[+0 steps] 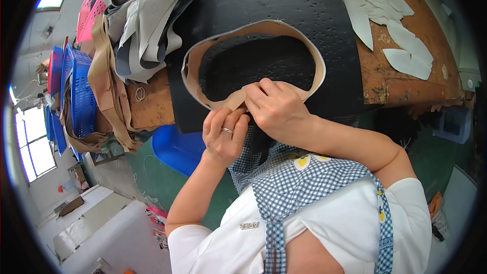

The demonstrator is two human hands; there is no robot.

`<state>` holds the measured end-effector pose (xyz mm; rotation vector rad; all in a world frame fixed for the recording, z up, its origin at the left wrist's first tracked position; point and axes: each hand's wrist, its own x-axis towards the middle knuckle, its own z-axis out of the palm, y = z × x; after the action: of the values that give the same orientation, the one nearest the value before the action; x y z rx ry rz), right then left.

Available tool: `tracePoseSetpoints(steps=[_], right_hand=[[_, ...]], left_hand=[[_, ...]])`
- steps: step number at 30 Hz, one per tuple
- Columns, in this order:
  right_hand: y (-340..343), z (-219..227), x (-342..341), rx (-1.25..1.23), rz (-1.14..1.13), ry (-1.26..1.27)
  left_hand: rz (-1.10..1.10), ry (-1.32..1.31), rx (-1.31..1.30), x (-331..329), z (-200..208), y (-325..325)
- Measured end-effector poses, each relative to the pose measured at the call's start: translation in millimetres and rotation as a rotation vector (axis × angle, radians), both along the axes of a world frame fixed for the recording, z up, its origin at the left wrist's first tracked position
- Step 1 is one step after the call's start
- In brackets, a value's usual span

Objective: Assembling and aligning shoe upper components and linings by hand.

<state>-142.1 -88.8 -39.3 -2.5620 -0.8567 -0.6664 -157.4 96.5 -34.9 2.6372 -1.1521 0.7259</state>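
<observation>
A loop of tan strip material with a pale grey outer edge stands on a black perforated mat in front of me. Its near side is pinched between both my hands. My left hand, with a ring on one finger, grips the loop's near edge from the front. Just right of it, my right hand has its fingers over the top of the strip, closed on it. The two hands nearly touch. What lies right between the fingertips is hidden.
Grey and white cut pieces are heaped on the table's left, beside hanging tan strips. Blue baskets and a pink basket stand farther left. White pieces lie at the right. A blue stool is below the table edge.
</observation>
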Motion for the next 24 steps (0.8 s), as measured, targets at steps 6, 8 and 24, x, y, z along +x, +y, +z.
tracePoseSetpoints(steps=[6, 8, 24], right_hand=[[5, -5, 1, -0.014, -0.037, -0.08], [4, -4, 2, -0.03, -0.024, -0.066], [16, -8, 8, -0.003, 0.001, -0.025]], left_hand=[[0.071, -0.001, -0.016, 0, 2, 2], [0.06, -0.045, 0.003, 6, 11, 11], [0.167, 0.002, -0.046, -10, 0, 23]])
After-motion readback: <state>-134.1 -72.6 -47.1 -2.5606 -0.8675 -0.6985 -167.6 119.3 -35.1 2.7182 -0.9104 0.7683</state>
